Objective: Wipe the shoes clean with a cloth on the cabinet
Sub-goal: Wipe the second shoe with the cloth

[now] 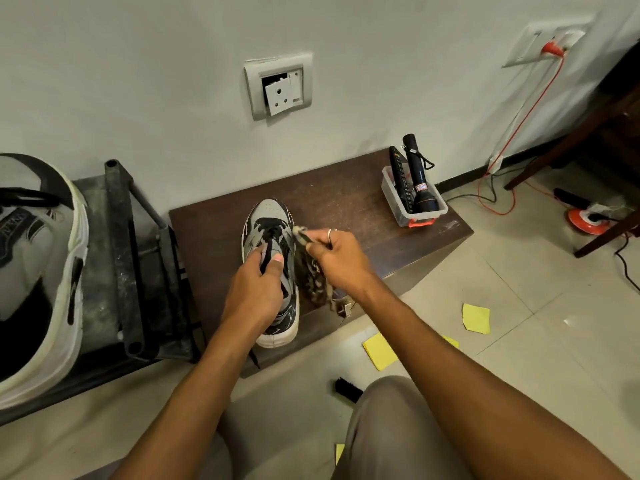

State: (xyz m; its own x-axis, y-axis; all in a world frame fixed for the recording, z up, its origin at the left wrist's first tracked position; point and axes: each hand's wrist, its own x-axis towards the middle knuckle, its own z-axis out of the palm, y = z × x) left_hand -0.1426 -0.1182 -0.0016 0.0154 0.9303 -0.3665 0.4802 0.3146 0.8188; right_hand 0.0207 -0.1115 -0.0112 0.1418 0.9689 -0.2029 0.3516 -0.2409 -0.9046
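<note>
Shoes came in two here. The first shoe (pixel 38 271), white and grey with black trim, filled the far left edge, close to you, with a dark metal rack (pixel 119 271) just beside it; whether it rested on the rack could not be told. Right of the rack stood the dark brown cabinet (pixel 346 209) against the wall. The second shoe (pixel 268 223) sat on its top near the left end, sole down, toe toward the wall and heel at the front edge nearest you. On the wall above it, a socket plate (pixel 278 85) hung loose in its frame. Your left hand (pixel 256 285) gripped that shoe from above, fingers curled round the laces and thumb laid across the tongue. Just to the right, your right hand (pixel 337 261) was closed on a spotted cloth (pixel 313 277). It pinched the upper end against the shoe's right side beside the laces, while the rest trailed down along the shoe to the cabinet's front edge. You wore a ring on that hand. At the cabinet's right end, a clear plastic box (pixel 403 216) held a black torch (pixel 420 178) and a remote control (pixel 400 174), both leaning upright. Yellow paper scraps (pixel 476 317) lay on the floor tiles further right, and a red cable (pixel 530 109) ran down the wall.
</note>
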